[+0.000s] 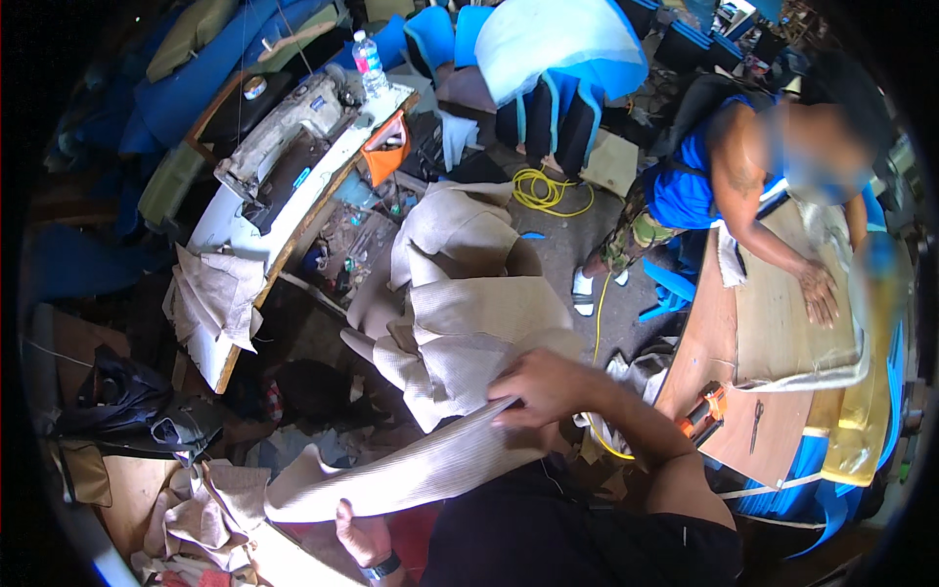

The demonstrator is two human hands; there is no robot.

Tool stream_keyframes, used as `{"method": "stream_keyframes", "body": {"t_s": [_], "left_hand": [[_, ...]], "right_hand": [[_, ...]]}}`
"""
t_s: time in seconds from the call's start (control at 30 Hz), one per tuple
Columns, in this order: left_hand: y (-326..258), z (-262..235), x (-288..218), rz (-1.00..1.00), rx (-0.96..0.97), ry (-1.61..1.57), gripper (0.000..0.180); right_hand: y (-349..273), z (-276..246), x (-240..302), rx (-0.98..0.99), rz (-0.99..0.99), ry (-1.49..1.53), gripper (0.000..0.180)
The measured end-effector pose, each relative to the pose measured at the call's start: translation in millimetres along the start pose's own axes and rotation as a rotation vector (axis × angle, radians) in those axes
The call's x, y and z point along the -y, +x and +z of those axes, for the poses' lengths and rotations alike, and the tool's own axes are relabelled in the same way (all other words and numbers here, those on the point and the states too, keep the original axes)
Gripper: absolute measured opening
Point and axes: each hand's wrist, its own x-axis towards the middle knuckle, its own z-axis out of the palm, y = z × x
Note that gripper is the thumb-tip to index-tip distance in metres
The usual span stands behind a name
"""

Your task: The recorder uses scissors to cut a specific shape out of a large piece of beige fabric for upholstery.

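A long strip of beige ribbed fabric stretches across my front, its left end curling over. My right hand is closed on the strip's upper right edge, thumb and fingers pinching it. Close to the strip's lower edge is my left hand, with a dark band on the wrist. Its thumb is stretched out and apart, while the other fingers are mostly hidden. Beyond my right hand lies a large rumpled heap of the same beige fabric.
To the left, a sewing machine stands on a white-topped table with a water bottle. A co-worker leans over a wooden table at right, holding an orange tool and scissors. Yellow hose coils on the floor.
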Motion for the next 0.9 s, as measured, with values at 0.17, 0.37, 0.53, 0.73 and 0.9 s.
{"method": "stream_keyframes", "body": {"t_s": [0.17, 0.37, 0.53, 0.73, 0.9], "left_hand": [[50.4, 92.7, 23.8, -0.179, 0.199, 0.135, 0.049], [184.6, 199.7, 95.0, -0.236, 0.250, 0.125, 0.033], [254.0, 159.6, 157.9, -0.341, 0.373, -0.167, 0.054], [160.8, -0.2, 176.7, 0.277, 0.187, 1.326, 0.047], [-24.8, -150.7, 180.6, -0.211, -0.586, 1.271, 0.044]], "right_hand": [[-3.5, -102.0, -51.6, -0.213, -0.055, -0.010, 0.029], [59.9, -202.9, -182.9, -0.329, 0.088, -0.238, 0.031], [150.0, -130.1, -300.6, -0.667, 0.327, -0.388, 0.048], [194.6, 86.4, -270.4, -0.594, 0.156, -0.275, 0.055], [178.5, 213.4, -123.4, -0.278, -0.214, 0.037, 0.045]]}}
